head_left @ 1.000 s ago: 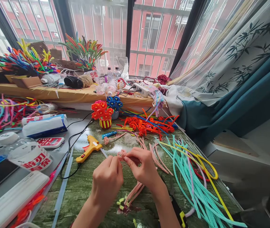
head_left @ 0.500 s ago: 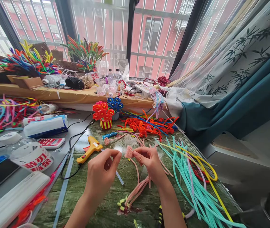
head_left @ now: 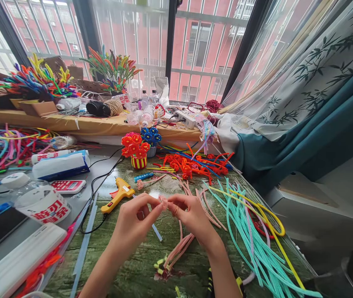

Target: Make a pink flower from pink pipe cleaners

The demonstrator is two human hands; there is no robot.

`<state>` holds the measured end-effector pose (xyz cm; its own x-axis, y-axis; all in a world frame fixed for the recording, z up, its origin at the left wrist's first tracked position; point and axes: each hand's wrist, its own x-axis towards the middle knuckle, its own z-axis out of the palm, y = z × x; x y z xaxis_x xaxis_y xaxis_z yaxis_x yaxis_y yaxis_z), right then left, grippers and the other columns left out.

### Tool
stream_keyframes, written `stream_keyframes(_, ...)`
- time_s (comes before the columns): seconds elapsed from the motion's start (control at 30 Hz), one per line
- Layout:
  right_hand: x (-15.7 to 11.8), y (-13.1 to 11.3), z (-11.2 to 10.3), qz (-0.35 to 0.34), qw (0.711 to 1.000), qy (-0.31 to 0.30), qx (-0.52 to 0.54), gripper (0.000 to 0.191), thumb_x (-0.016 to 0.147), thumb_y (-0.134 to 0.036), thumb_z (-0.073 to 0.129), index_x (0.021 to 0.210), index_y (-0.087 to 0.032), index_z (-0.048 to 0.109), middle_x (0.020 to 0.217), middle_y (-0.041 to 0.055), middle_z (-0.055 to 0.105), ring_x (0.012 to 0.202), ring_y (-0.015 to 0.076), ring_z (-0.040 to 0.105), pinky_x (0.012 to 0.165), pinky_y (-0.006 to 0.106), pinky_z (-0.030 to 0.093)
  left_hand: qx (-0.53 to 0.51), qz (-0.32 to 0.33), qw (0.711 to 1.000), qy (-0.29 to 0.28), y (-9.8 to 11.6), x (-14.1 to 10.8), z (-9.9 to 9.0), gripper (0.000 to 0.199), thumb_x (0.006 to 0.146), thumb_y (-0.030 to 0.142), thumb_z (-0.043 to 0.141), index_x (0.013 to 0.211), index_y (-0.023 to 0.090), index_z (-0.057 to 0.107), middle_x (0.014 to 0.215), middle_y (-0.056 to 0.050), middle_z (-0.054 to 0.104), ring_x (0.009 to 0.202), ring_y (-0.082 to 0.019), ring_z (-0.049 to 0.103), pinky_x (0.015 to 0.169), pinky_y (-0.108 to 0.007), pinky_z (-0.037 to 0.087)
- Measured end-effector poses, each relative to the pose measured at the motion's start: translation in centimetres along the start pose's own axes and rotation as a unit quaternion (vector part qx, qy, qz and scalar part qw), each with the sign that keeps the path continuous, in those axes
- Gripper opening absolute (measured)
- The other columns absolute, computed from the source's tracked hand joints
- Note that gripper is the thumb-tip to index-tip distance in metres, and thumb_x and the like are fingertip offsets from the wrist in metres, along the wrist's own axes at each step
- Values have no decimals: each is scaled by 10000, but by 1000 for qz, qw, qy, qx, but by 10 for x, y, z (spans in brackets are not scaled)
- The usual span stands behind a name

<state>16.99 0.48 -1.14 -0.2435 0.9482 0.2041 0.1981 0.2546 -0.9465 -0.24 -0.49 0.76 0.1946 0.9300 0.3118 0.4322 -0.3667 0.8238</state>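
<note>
Between my two hands is a small pink pipe-cleaner flower [head_left: 163, 202], partly covered by the fingertips. My left hand [head_left: 139, 213] pinches its left side with thumb and forefinger. From the other side, my right hand [head_left: 186, 211] grips it with closed fingers. Below the hands, several pink pipe cleaners [head_left: 178, 252] with yellow tips lie bundled on the green table [head_left: 133, 265]. Another small pink flower [head_left: 139, 184] rests farther back on its stem. A yellow glue gun [head_left: 119, 195] lies to the left of my left hand.
Turquoise pipe cleaners [head_left: 247, 231] spread along the right side. Behind stand a red flower pot [head_left: 138, 161] and a pile of red pipe cleaners [head_left: 189, 164]. At left are a plastic bottle [head_left: 41, 200], a calculator [head_left: 68, 186], a white power bank-like bar [head_left: 21, 260] and a black cord [head_left: 94, 207].
My left hand has moved right and now pinches the pink flower, which before was held only by my right hand. The right hand and flower have shifted slightly left and down.
</note>
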Motion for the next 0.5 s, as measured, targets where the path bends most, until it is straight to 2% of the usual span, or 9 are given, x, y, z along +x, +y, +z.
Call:
stream_keyframes(0.07,1,2,3,-48,993,19,-103,144,894,-263,595,878,-206,726,712,5,653,622,136,541,566,243,345,-5,-30,1000,8,-4,0,0,284,806,429,648,736,159,703,520,35,478,483,-91,346,452,-218,251)
stream_keyframes(0.13,1,4,5,-91,978,29,-185,163,911,-172,557,896,-219,713,827,28,690,743,166,593,646,255,378,-34,-62,997,-3,-7,1,0,289,790,438,661,757,158,721,527,22,534,488,-95,387,460,-218,269)
stream_keyframes(0.2,0,7,8,-117,962,31,-245,220,921,-100,505,906,-210,694,850,43,680,797,184,599,683,262,387,-85,-89,992,-30,-8,2,0,284,778,433,674,795,156,734,654,-22,667,563,-125,513,512,-219,358)
stream_keyframes(0.27,-1,8,10,-129,947,31,-292,250,920,-56,462,891,-190,671,816,49,651,784,190,585,676,266,385,-126,-109,985,-51,-8,3,-1,278,760,423,693,812,154,742,782,-60,735,685,-176,612,600,-238,440)
stream_keyframes(0.37,-2,8,12,-143,933,35,-329,251,903,-23,447,875,-171,647,792,50,610,778,198,558,673,273,380,-161,-121,978,-60,-7,4,-2,261,736,404,720,813,157,753,848,-73,761,783,-209,656,679,-251,484)
stream_keyframes(0.5,-2,8,11,-149,937,37,-315,241,906,-31,458,905,-172,653,811,52,600,802,199,545,697,272,388,-172,-122,976,-54,-5,5,-4,244,733,393,725,810,164,758,834,-63,766,767,-194,660,658,-228,483)
